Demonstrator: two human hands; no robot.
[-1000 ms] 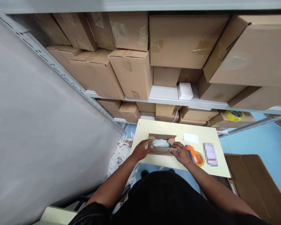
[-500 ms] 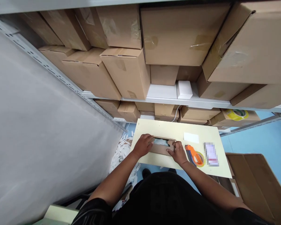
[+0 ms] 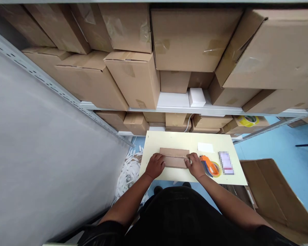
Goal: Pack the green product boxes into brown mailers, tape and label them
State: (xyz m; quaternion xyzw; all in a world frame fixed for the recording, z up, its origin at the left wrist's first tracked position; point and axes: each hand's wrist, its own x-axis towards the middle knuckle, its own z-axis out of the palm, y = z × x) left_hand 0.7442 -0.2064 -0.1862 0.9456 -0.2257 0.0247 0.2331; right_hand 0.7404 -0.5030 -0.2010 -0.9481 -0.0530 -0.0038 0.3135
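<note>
Head view shows us a small cardboard box (image 3: 174,162) lying crosswise in front of us on the pale table (image 3: 182,138), its top flaps folded over and a dark seam running lengthwise between them. Our left hand (image 3: 156,166) holds the box at its left end, the fingers bent close against it in a narrow grip. Our right hand (image 3: 194,164) holds the box at its right end, thumb and fingers near each other beside the seam; how hard either hand presses, we cannot tell. Right of the box, near our right hand, lies an orange tape dispenser (image 3: 206,160) with a tape roll (image 3: 218,169); farther right of the box we see a pixelated flat thing (image 3: 226,163). Beyond the box and to its right lies a white sheet (image 3: 204,147). White strips (image 3: 128,174) are heaped on the floor left of the box, and behind the box a shelf (image 3: 173,99) bears brown cartons (image 3: 130,75).
</note>
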